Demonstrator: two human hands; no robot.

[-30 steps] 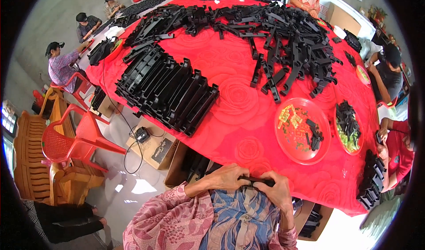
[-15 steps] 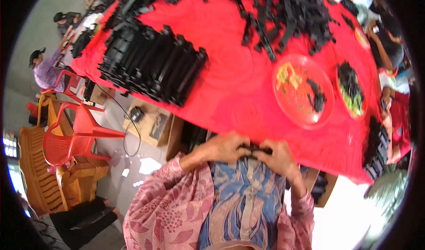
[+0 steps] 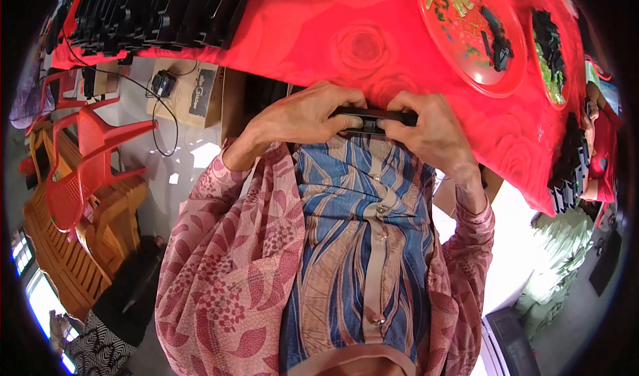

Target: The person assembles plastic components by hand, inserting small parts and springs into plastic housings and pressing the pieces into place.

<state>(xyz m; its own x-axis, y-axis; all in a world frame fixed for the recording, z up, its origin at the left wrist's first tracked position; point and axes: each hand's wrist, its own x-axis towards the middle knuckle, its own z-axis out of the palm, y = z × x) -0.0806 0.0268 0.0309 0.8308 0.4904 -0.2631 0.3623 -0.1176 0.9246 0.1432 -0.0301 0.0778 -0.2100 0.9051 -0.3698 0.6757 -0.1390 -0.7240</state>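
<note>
Between my two hands, close to my body at the table's front edge, is a long black plastic part (image 3: pixel 373 114). My left hand (image 3: pixel 307 115) grips its left end with the thumb along the near side. My right hand (image 3: pixel 429 124) holds the right end in the same way, fingers curled over it. What lies beneath the fingers is hidden. Beyond my right hand, a red plate (image 3: pixel 459 56) on the table carries small green and yellow pieces and a few black parts.
The table has a red rose-patterned cloth (image 3: pixel 363 46). A row of black plastic parts (image 3: pixel 153 9) lies at its far left. A second plate (image 3: pixel 558 86) with black and green pieces sits at the right. Left are a red chair (image 3: pixel 86 156), a wooden bench (image 3: pixel 73 236) and a cardboard box (image 3: pixel 190 96).
My view has tilted down toward my body, so the table and its piles appear higher. Both hands keep hold of the black part, which shows more plainly now.
</note>
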